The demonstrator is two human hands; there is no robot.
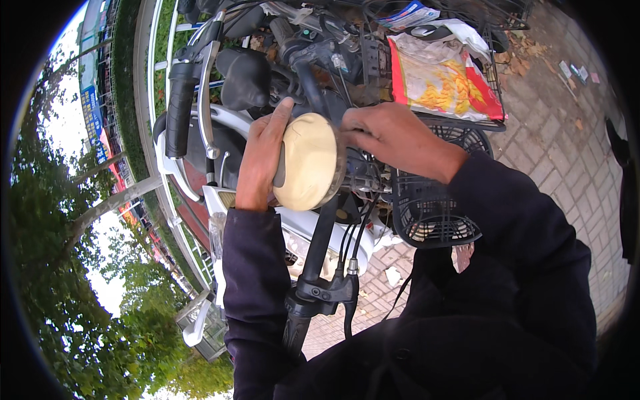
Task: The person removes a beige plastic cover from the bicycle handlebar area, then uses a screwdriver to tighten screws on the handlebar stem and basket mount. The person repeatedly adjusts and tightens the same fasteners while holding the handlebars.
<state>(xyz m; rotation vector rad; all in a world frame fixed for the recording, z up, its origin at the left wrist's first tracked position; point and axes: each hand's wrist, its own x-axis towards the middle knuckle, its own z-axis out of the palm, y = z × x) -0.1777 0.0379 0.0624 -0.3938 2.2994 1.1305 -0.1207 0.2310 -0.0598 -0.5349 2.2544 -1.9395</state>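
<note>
A round cream-coloured housing (306, 160), probably a lamp or mirror, sits over the black handlebar (323, 230) of a bicycle. My left hand (261, 157) grips it along its left side, with fingers extended upward against it. My right hand (393, 140) is at the housing's right rim, its fingers curled and pinched together; what lies between them is too small to make out. Below the housing are a brake lever (349, 310), cables and a black grip (297, 333).
Parked bicycles and scooters surround my hands, with a saddle (243, 73) and white bodywork (210, 117). A black basket (433, 220) is at right; another holds a red, white and yellow bag (445, 77). Paving (547, 133) spreads rightward; railings and trees (73, 287) are at left.
</note>
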